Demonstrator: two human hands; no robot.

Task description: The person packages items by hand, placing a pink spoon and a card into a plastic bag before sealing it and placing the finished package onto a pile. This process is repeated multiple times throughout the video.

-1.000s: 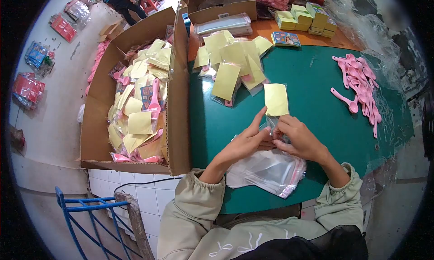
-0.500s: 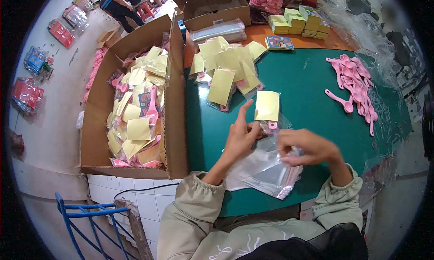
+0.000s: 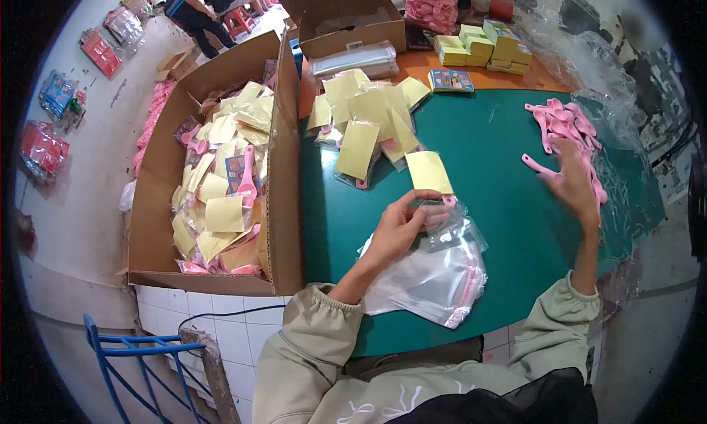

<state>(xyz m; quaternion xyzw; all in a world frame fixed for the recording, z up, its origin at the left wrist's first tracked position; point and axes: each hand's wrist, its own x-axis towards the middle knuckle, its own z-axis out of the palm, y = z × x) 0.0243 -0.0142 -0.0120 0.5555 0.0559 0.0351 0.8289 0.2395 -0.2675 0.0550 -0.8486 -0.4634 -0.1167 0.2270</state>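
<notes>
My left hand (image 3: 401,226) pinches a clear packet with a pale yellow card (image 3: 428,172) at its far end. A bit of pink spoon (image 3: 448,200) shows at the card's near edge. Beneath that hand lies a stack of clear plastic bags (image 3: 427,277), partly covered by it. My right hand (image 3: 573,187) is over the pile of pink spoons (image 3: 567,122), thumb and fingers apart, slightly blurred; it hides part of the pile. One spoon (image 3: 540,165) points out to the left beside its thumb.
Left of the green table (image 3: 346,262) stands a cardboard box (image 3: 287,203) full of card-and-spoon packets. More yellow-card packets (image 3: 359,148) lie on the table. Stacked cards (image 3: 479,52) and an open carton (image 3: 353,37) stand at the back. Clear plastic wrap (image 3: 611,70) lies along the right.
My right hand has left the bags and moved right to the spoons. My left hand's raised index finger has come down onto the packet, whose card is now tilted.
</notes>
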